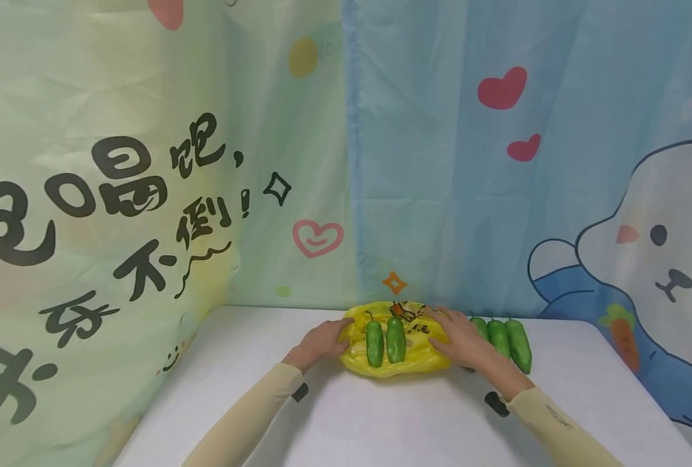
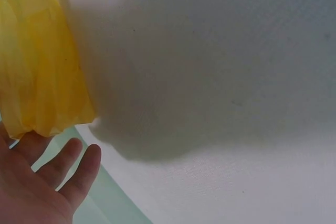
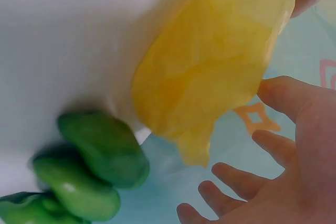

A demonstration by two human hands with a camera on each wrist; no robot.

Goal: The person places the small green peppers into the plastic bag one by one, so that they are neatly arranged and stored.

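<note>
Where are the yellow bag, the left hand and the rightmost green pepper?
Yellow bag (image 1: 391,370): head view, near its front edge.
Left hand (image 1: 319,342): head view, back of the hand.
Rightmost green pepper (image 1: 519,346): head view, mid-body.

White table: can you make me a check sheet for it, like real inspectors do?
Surface: white table, partly shaded.
Job's things: yellow bag; two green peppers, in or on it unclear; three more peppers to its right.
Clutter: nothing seen.
Hands: left hand touches the bag's left edge, grip unclear; right hand, spread open, is at its right edge.
Cables: nothing seen.
Surroundings: printed cloth backdrop with hearts.
</note>
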